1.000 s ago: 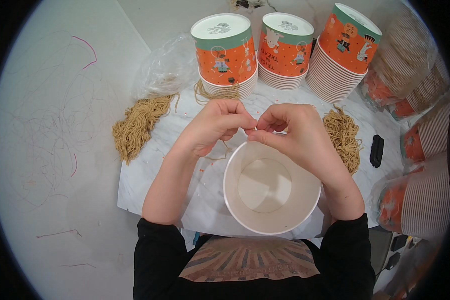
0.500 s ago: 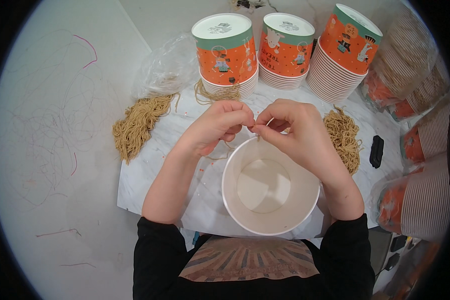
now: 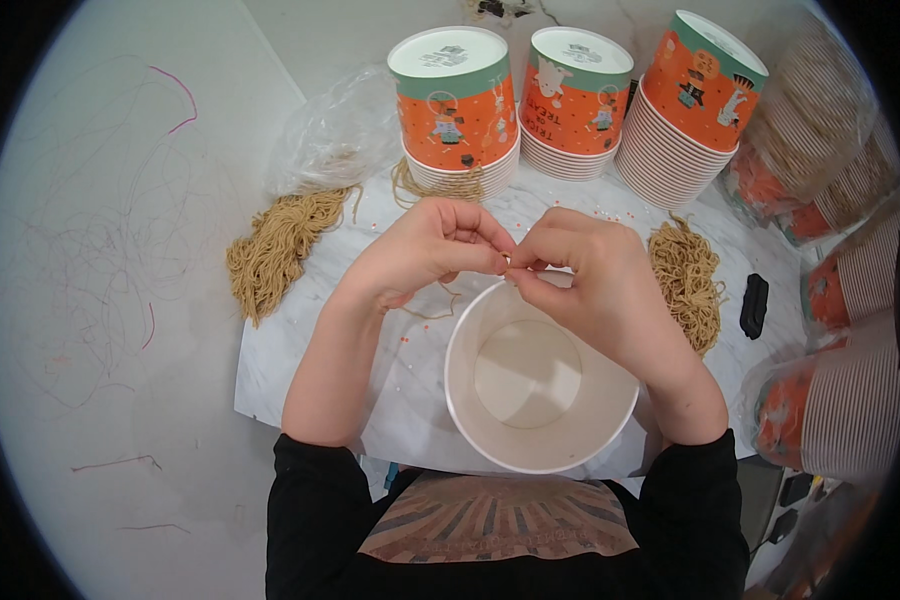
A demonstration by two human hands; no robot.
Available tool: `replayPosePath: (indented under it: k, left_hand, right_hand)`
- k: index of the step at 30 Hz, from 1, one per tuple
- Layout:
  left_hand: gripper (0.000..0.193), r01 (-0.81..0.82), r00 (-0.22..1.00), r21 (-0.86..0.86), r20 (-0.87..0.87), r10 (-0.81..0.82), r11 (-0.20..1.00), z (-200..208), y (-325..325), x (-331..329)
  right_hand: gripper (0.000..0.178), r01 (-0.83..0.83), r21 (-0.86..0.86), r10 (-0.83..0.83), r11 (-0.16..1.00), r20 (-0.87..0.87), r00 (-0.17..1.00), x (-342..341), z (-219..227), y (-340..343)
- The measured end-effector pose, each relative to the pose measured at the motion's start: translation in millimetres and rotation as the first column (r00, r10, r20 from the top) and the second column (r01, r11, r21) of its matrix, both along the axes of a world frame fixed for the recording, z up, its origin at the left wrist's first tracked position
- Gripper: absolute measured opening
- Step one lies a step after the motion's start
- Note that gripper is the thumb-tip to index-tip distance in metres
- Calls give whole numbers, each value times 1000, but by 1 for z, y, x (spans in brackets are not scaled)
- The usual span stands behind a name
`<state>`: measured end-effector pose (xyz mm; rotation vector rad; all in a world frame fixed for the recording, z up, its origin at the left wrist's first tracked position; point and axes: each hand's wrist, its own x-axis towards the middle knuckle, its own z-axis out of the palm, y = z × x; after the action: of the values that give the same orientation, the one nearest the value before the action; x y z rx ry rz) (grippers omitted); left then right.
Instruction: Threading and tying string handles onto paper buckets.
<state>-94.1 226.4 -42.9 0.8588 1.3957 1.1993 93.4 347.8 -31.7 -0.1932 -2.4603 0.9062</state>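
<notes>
- Toward the table's left side, a tan cord bundle (image 3: 282,245) lies on your side of a clear plastic bag (image 3: 335,130); give its loose strands room, so your left forearm does not snag them.
- Your left hand (image 3: 430,248) is pinched at thumb and forefinger, on what looks like a thin tan cord (image 3: 457,295). Part of that cord trails in a loose curve beneath your wrist, left of the tub; a light grip with a little slack would stop it pulling tight.
- Behind your left hand, more cord (image 3: 448,186) lies along the foot of an upside-down stack of orange and green tubs (image 3: 457,118). Steer your knuckles clear of it.
- The white-lined tub (image 3: 598,420) is in front of you, mouth facing up toward you, near your shirt. Your fingertips meet at its far rim, so steady it there without pressing the wall inward.
- Your right hand (image 3: 592,268) pinches against the left fingertips, apparently on the same cord; the exact hold, and whether the cord passes through the wall, is too small to tell. Small fingertip movements suit this, with both wrists relaxed.
- Right of that forearm, a cord pile (image 3: 687,280) sits just beside it, with a black object (image 3: 755,306) beyond; tuck your elbow in.
</notes>
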Motion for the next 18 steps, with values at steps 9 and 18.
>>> replayPosePath:
  k: [9, 18]
  left_hand:
    - [13, -100, 987, 211, -105, 124, 972, -13, 5, 17]
    - [6, -299, 931, 421, -68, 359, 856, -23, 11, 33]
  right_hand:
    - [9, 1, -15, -2, 1000, -55, 998, -4, -3, 3]
    - [10, 21, -150, -36, 989, -99, 994, -5, 0, 11]
